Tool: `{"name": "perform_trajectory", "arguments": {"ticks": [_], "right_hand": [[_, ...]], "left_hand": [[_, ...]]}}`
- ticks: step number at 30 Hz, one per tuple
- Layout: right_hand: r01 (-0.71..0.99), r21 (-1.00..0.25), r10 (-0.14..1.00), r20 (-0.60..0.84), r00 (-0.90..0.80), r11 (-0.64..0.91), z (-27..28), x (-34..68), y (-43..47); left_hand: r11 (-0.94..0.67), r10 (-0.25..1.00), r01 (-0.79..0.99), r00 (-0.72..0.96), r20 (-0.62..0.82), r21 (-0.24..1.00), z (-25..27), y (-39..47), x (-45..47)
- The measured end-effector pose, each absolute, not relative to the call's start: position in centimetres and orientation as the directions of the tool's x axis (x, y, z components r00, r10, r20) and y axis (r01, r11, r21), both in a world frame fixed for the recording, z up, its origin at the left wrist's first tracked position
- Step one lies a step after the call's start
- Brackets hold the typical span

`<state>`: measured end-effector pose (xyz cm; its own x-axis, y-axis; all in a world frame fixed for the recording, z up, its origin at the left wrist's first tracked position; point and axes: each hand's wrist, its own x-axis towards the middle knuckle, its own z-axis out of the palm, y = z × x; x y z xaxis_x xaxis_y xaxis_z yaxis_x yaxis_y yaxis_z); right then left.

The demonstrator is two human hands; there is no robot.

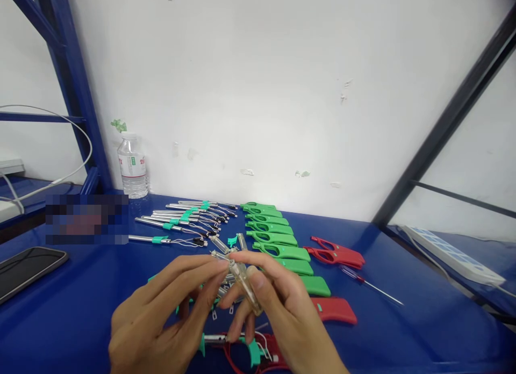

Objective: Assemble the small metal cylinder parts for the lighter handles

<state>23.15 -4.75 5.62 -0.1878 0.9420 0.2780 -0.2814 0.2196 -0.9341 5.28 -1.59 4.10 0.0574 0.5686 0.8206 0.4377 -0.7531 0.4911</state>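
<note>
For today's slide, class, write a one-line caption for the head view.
Both hands, left hand and right hand, hold a clear lighter tank above a blue table beside green handle shells.

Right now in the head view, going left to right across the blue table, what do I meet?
Phone → water bottle → metal tubes with wires → clear lighter tank pinched between left hand and right hand → green shells → red shells → screwdriver → power strip.

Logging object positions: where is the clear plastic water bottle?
The clear plastic water bottle stands far left on the blue table, against the white wall.
</note>
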Motion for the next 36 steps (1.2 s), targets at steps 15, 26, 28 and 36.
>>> {"name": "perform_trajectory", "arguments": {"ticks": [15, 26, 28, 36], "right_hand": [[-0.318, -0.918, 0.937, 0.301, -0.175, 0.236, 5.8, 22.9, -4.8], [-0.34, -0.914, 0.949, 0.282, -0.141, 0.221, 4.9, 22.4, -5.2], [-0.34, -0.914, 0.951, 0.282, -0.131, 0.224, 4.8, 22.3, -5.2], [-0.281, -0.931, 0.957, 0.272, -0.103, 0.234, 5.0, 22.5, -5.3]], "left_hand": [[-0.746, 0.646, 0.273, 0.075, 0.759, 0.608, 4.8, -1.5, 5.8], [-0.801, 0.515, 0.373, 0.027, 0.857, 0.469, 3.4, -1.6, 5.9], [-0.804, 0.514, 0.364, 0.026, 0.857, 0.471, 3.3, -1.6, 5.9], [-0.818, 0.521, 0.32, 0.061, 0.852, 0.477, 3.4, -1.1, 6.0]]}}
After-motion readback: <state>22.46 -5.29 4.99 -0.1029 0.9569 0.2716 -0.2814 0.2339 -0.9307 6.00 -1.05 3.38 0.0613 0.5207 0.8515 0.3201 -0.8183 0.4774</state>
